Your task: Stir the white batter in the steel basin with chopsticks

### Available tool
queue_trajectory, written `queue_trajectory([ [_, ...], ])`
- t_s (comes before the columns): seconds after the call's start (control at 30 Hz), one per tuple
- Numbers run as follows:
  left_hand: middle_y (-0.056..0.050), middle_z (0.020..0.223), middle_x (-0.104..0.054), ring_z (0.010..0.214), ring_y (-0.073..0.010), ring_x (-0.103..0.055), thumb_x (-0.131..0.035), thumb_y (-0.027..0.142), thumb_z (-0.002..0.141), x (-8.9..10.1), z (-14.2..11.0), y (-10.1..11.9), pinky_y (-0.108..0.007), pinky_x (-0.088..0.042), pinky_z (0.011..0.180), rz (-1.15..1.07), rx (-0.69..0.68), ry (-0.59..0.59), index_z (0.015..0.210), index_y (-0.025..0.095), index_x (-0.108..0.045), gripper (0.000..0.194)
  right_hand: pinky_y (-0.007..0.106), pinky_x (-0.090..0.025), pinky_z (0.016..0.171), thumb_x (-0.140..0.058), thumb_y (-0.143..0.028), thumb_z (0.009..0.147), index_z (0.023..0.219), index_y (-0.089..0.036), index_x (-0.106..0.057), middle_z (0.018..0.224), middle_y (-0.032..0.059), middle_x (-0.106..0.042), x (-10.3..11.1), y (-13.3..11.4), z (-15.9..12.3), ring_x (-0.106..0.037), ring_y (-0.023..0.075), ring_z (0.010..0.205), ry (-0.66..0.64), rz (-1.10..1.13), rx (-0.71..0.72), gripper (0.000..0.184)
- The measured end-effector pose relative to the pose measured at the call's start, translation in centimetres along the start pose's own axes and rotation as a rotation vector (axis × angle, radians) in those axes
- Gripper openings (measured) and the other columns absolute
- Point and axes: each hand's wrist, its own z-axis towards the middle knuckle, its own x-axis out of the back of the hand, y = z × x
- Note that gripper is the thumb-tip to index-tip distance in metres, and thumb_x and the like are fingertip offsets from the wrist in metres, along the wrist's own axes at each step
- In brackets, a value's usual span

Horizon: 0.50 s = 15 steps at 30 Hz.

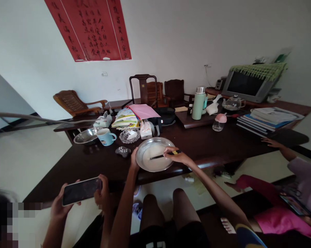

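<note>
A round metal bowl (145, 148) holding a white mixture sits at the near edge of the dark wooden table (197, 144). My left hand (133, 160) grips the bowl's left rim, fingers closed on it. My right hand (175, 155) is closed on dark chopsticks (159, 156) whose tips reach into the white mixture. My knees show below the table edge.
Another person at the left holds a phone (81, 190) in both hands. A person in pink sits at the right, a hand on the table (270, 142). On the table: blue mug (106, 136), metal dish (87, 135), glass ashtray (129, 135), green flask (198, 103), books (269, 119), old monitor (248, 84).
</note>
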Motion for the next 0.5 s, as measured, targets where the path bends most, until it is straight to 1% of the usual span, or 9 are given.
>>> queue_trajectory([
  [0.07,0.005,0.136,-0.064,0.115,-0.039,-0.066,-0.092,0.065,0.045,1.0,0.3,-0.6,-0.03,-0.055,0.033,-0.016,-0.077,0.206,0.092,0.032,-0.068,0.063,0.03,-0.051,0.077,-0.061,-0.027,0.081,0.071,-0.024,-0.059,0.07,-0.0024,-0.073,0.0,0.3,1.5,-0.069,0.0194,0.078,0.08,-0.043,-0.01,0.011],
  [0.1,0.006,0.135,-0.064,0.117,-0.0396,-0.065,-0.093,0.066,0.039,1.2,0.5,-0.8,-0.028,-0.053,0.03,-0.02,-0.085,0.301,0.09,0.032,-0.067,0.066,0.03,-0.051,0.078,-0.061,-0.026,0.081,0.07,-0.024,-0.059,0.07,-0.0023,-0.072,0.5,0.5,1.7,-0.069,0.0195,0.078,0.116,-0.057,-0.015,0.011],
  [0.13,0.006,0.137,-0.063,0.12,-0.0404,-0.063,-0.093,0.067,0.037,1.3,0.6,-0.9,-0.029,-0.054,0.031,-0.017,-0.082,0.374,0.09,0.032,-0.068,0.068,0.031,-0.051,0.079,-0.061,-0.026,0.08,0.07,-0.024,-0.058,0.069,-0.0022,-0.071,1.2,0.8,1.6,-0.068,0.0196,0.078,0.146,-0.067,-0.02,0.01],
  [0.17,0.006,0.139,-0.061,0.123,-0.0412,-0.06,-0.091,0.069,0.039,1.3,0.6,-0.9,-0.031,-0.057,0.036,-0.009,-0.068,0.417,0.091,0.032,-0.069,0.068,0.031,-0.05,0.079,-0.06,-0.026,0.08,0.071,-0.024,-0.058,0.07,-0.002,-0.071,2.1,1.1,1.2,-0.068,0.0197,0.078,0.158,-0.07,-0.022,0.01],
  [0.23,0.005,0.144,-0.057,0.128,-0.0425,-0.055,-0.083,0.073,0.052,0.9,0.6,-0.8,-0.039,-0.064,0.048,0.013,-0.028,0.423,0.094,0.03,-0.071,0.062,0.031,-0.05,0.077,-0.059,-0.028,0.081,0.071,-0.024,-0.058,0.07,-0.002,-0.071,3.8,1.4,-0.3,-0.068,0.0196,0.076,0.143,-0.068,-0.021,0.011],
  [0.27,0.004,0.146,-0.055,0.129,-0.0427,-0.054,-0.078,0.074,0.06,0.6,0.5,-0.6,-0.043,-0.065,0.054,0.018,-0.011,0.413,0.095,0.028,-0.072,0.058,0.031,-0.05,0.076,-0.059,-0.029,0.082,0.072,-0.024,-0.059,0.07,-0.0019,-0.071,4.5,1.5,-1.2,-0.068,0.0195,0.074,0.095,-0.054,-0.013,0.011],
  [0.33,0.001,0.147,-0.054,0.132,-0.041,-0.052,-0.066,0.072,0.077,0.0,0.3,-0.2,-0.047,-0.066,0.065,0.023,0.029,0.377,0.096,0.024,-0.072,0.052,0.03,-0.05,0.074,-0.059,-0.032,0.084,0.073,-0.023,-0.06,0.069,-0.0016,-0.072,5.0,1.4,-2.6,-0.068,0.0194,0.073,0.019,-0.014,-0.005,0.013],
  [0.43,-0.002,0.146,-0.056,0.134,-0.0366,-0.051,-0.05,0.069,0.092,-0.8,0.1,0.4,-0.046,-0.064,0.075,0.014,0.087,0.304,0.093,0.02,-0.072,0.053,0.03,-0.05,0.074,-0.06,-0.033,0.085,0.073,-0.023,-0.061,0.07,-0.0008,-0.073,3.3,0.8,-2.4,-0.069,0.0199,0.075,-0.036,0.018,0.013,0.016],
  [0.5,0.0,0.144,-0.058,0.134,-0.0351,-0.051,-0.045,0.075,0.091,-1.1,0.0,0.6,-0.045,-0.064,0.078,0.008,0.131,0.247,0.089,0.021,-0.071,0.061,0.029,-0.05,0.073,-0.061,-0.032,0.084,0.071,-0.024,-0.061,0.072,-0.0009,-0.073,1.5,0.6,-0.9,-0.069,0.0199,0.077,-0.028,-0.005,0.019,0.015],
])
